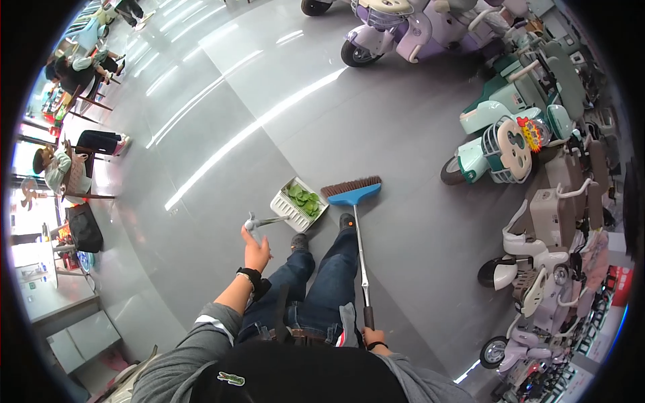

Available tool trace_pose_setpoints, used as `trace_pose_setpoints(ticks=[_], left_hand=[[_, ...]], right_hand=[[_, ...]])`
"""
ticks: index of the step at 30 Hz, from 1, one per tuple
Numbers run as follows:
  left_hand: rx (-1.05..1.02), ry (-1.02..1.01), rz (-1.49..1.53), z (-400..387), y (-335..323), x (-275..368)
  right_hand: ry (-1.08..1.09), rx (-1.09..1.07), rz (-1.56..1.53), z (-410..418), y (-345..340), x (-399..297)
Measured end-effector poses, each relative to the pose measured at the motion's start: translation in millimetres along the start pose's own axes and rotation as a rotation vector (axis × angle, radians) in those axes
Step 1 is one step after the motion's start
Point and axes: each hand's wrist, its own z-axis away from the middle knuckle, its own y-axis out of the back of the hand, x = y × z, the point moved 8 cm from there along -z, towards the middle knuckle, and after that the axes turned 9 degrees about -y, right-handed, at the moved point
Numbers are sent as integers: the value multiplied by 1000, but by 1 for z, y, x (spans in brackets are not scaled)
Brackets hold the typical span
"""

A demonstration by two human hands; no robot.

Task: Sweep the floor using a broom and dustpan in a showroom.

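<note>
My left hand [257,252] is closed around the top of a grey dustpan handle [259,222], out in front of my left thigh. That handle leads to a white long-handled dustpan [287,210] on the floor, with green leaves [304,199] lying in it. My right hand [373,336], low at my right side, grips the dark end of a metal broom pole. The blue broom head [355,195] with brown bristles rests on the floor just right of the dustpan, beyond my right shoe.
Electric scooters line the right side, among them a green and cream one [471,158] and a purple one [375,43] at the top. Several people sit on chairs at the left, near a black bag [84,227]. A white cabinet [83,340] stands at the lower left.
</note>
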Motion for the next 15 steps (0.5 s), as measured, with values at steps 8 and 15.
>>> trace_pose_setpoints(ticks=[8,15], left_hand=[[48,-24,-77,-2,12,3],[67,26,-81,-1,18,8]], right_hand=[[165,165,101,-12,58,-88],[272,129,-126,-30,73,-238]])
